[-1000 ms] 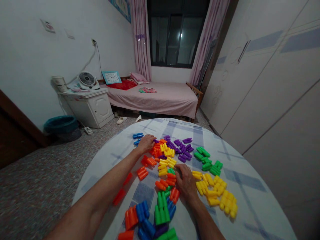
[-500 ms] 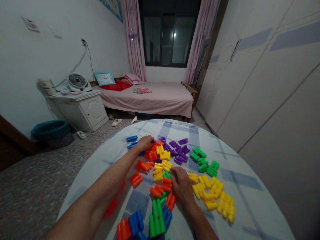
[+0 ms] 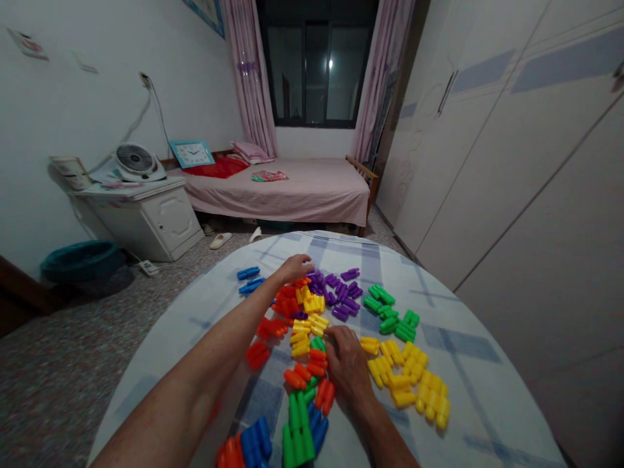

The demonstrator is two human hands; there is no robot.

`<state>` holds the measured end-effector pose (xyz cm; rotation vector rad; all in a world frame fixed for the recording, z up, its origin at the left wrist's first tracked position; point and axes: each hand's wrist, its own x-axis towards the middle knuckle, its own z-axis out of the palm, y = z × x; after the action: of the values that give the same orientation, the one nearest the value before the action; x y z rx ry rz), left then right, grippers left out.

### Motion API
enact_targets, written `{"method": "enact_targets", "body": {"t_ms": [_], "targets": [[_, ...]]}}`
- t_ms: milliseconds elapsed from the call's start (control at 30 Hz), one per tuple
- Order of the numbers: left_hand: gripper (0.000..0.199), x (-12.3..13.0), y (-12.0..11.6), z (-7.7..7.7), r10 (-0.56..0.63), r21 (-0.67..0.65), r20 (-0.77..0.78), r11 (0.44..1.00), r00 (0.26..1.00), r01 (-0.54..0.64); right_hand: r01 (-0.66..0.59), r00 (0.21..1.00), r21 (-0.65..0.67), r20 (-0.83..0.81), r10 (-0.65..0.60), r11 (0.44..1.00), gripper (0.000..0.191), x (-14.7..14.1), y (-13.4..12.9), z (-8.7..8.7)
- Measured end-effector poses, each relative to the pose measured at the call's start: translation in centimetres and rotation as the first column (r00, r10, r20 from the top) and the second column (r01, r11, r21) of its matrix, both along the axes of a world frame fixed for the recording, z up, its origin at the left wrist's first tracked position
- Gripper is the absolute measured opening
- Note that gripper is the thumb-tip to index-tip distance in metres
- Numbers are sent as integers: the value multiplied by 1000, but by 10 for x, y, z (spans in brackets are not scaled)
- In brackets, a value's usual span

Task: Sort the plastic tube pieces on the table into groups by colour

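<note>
My left hand point(image 3: 296, 266) reaches across to the far side of the pile, its fingers stretched out beside the purple plastic building pieces point(image 3: 316, 281). I see nothing held in it. Closer in, my right hand point(image 3: 347, 357) rests on the tablecloth, fingers loosely bent and apart, beside a green piece point(image 3: 318, 344) and some orange pieces point(image 3: 318, 361). Yellow pieces point(image 3: 310, 300) lie in the middle of the pile, with red-orange ones point(image 3: 285, 303) left of them, partly behind my left forearm. Near the front edge are joined green pieces point(image 3: 298, 432) and blue pieces point(image 3: 256, 439).
Sorted groups lie on the round cloth-covered table point(image 3: 478, 390): yellow pieces point(image 3: 412, 370) at right, green pieces point(image 3: 390, 312) behind them, blue pieces point(image 3: 249, 273) at far left. Beyond stand a bed point(image 3: 312, 195), a white cabinet point(image 3: 170, 224) and a wardrobe point(image 3: 487, 162).
My left hand has moved right over the far end of the pile, toward the purple pieces, and its fingers have straightened. My right hand has stayed by the same pieces. The view has turned slightly right.
</note>
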<state>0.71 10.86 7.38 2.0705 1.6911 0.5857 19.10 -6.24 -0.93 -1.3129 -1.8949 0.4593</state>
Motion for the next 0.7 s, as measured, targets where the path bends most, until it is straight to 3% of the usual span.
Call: {"method": "enact_targets", "body": {"t_ms": [167, 333, 567, 700], "targets": [[45, -7, -6, -16, -38, -120, -93, 992, 995, 27, 12, 1000, 11, 12, -12, 1000, 18, -1, 0, 0], [53, -8, -9, -18, -134, -175, -109, 978, 985, 114, 19, 1000, 24, 14, -19, 1000, 18, -2, -1, 1], [59, 4, -12, -24, -170, -134, -149, 979, 974, 151, 13, 1000, 5, 21, -13, 1000, 20, -1, 0, 1], [42, 17, -10, -32, -122, -72, -184, 991, 975, 111, 16, 1000, 9, 21, -16, 1000, 21, -1, 0, 0]]}}
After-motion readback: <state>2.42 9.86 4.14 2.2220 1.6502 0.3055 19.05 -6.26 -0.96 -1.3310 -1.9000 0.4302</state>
